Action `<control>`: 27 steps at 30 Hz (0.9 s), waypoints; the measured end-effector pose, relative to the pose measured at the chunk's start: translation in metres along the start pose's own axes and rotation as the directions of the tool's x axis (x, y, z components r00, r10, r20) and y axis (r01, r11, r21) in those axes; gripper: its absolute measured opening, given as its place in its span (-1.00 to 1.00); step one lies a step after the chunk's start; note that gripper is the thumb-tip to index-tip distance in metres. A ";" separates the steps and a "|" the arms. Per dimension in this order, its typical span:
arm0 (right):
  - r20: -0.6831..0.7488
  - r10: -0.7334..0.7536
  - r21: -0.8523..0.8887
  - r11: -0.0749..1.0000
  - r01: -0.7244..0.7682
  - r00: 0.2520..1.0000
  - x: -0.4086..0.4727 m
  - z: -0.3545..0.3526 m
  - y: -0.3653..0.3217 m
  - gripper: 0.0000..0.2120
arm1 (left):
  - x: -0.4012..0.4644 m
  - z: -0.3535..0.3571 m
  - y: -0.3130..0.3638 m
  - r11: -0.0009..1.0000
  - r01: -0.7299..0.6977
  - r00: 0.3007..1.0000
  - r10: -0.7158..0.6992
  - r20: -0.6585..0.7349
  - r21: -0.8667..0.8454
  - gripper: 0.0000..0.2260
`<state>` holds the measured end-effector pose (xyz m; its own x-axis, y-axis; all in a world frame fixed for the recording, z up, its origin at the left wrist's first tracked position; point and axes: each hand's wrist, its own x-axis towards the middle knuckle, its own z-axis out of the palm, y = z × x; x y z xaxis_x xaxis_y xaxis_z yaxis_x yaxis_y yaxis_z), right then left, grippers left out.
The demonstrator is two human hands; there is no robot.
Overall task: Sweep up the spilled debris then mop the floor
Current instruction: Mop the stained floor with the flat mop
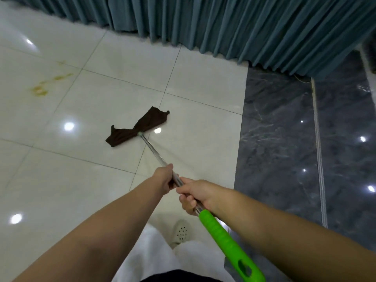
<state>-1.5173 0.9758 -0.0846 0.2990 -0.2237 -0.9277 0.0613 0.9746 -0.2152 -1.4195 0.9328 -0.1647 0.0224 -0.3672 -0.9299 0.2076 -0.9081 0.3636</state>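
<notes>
I have both hands wrapped on the steel mop pole with the green plastic grip [154, 153]: left hand [163, 177] forward, right hand [193, 195] just above the grip, fingers [186, 201] clenched round the metal. The dark brown cloth mop head [136, 127] lies flat on the glossy white tiled floor [85, 169], well short of the yellowish smears [47, 84] at far left. I judge I should push there, keeping the cloth pressed flat, with overlapping strokes.
</notes>
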 end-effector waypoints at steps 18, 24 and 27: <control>-0.006 0.085 -0.060 0.994 -0.086 0.996 -0.053 0.010 0.129 -0.68 | -0.051 -0.039 -0.139 0.997 0.013 1.000 -0.011 0.027 -0.077 -0.77; -0.048 0.081 -0.042 0.996 -0.083 0.996 -0.072 0.038 0.203 -0.69 | -0.082 -0.075 -0.201 0.998 0.014 0.999 -0.011 0.041 -0.068 -0.75; -0.060 0.086 -0.060 0.994 -0.090 0.994 -0.085 0.049 0.228 -0.71 | -0.098 -0.085 -0.223 0.996 0.014 0.998 -0.009 0.062 -0.083 -0.75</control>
<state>-1.4818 1.2173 -0.0398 0.2460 -0.1388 -0.9593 -0.0230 0.9886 -0.1490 -1.3852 1.1885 -0.1593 -0.0406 -0.3709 -0.9278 0.2885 -0.8934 0.3445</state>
